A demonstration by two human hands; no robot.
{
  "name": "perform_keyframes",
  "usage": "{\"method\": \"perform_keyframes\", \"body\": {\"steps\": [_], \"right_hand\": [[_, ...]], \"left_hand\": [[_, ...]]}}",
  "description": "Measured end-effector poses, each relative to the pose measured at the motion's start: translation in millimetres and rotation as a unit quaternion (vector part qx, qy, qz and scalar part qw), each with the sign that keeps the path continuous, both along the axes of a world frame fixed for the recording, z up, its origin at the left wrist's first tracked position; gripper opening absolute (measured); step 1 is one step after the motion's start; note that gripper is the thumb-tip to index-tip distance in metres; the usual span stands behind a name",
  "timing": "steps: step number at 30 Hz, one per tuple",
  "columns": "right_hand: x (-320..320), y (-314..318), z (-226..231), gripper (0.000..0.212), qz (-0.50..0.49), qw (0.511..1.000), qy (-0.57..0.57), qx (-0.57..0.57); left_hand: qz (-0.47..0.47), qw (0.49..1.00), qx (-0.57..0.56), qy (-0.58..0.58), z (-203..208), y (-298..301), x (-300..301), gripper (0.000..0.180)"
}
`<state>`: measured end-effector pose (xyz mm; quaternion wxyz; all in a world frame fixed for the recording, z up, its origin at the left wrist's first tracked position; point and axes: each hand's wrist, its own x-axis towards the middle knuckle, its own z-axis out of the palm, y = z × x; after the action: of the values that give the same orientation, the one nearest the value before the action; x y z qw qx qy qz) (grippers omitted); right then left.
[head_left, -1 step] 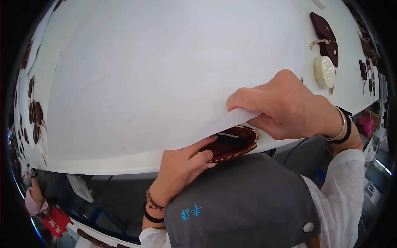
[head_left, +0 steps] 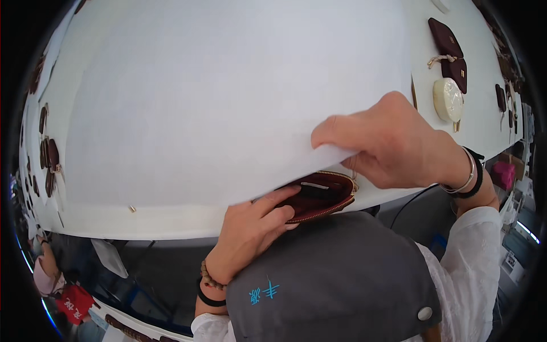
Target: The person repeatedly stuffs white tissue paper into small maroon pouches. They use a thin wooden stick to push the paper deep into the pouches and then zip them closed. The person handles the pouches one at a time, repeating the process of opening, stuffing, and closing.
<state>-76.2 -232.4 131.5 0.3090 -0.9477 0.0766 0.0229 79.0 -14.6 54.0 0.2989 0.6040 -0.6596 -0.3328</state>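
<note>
My right hand (head_left: 393,145) pinches the near right corner of a large white sheet of paper (head_left: 228,97) between thumb and fingers, holding that corner up off the table. Under the raised edge lies a dark red zip pouch (head_left: 325,206), its mouth wide open and edged with a gold zip. A black piece with a pale strip (head_left: 315,186) shows inside it. My left hand (head_left: 250,228) grips the pouch's left end, with a finger reaching into the mouth and the thumb at its rim. The paper hides the pouch's far left part.
On the white table (head_left: 165,228), a small gold piece (head_left: 132,209) lies by the near edge. At right are dark red pouches (head_left: 454,74) and a round cream roll (head_left: 448,99). More small dark pouches (head_left: 53,154) lie at left. Another person's arm (head_left: 50,262) shows at lower left.
The paper has shifted up and away slightly. The small gold piece near the table's front edge and a brown edge by the paper's right side have come into view. Both hands keep their hold.
</note>
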Motion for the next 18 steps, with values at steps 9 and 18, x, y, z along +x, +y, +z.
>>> {"method": "perform_keyframes", "body": {"steps": [9, 18], "right_hand": [[12.1, -4.4, -23.9, 0.012, 0.039, 0.984, -0.014, 0.174], [40.6, 13.7, -44.3, 0.023, 0.364, 0.868, 0.286, 0.18]], "left_hand": [[-0.006, 0.999, -0.002, 0.038, -1.8, -6.7, 0.3, 0.016], [0.009, 0.998, 0.043, 0.037, -8.6, 4.4, 0.0, 0.016]]}}
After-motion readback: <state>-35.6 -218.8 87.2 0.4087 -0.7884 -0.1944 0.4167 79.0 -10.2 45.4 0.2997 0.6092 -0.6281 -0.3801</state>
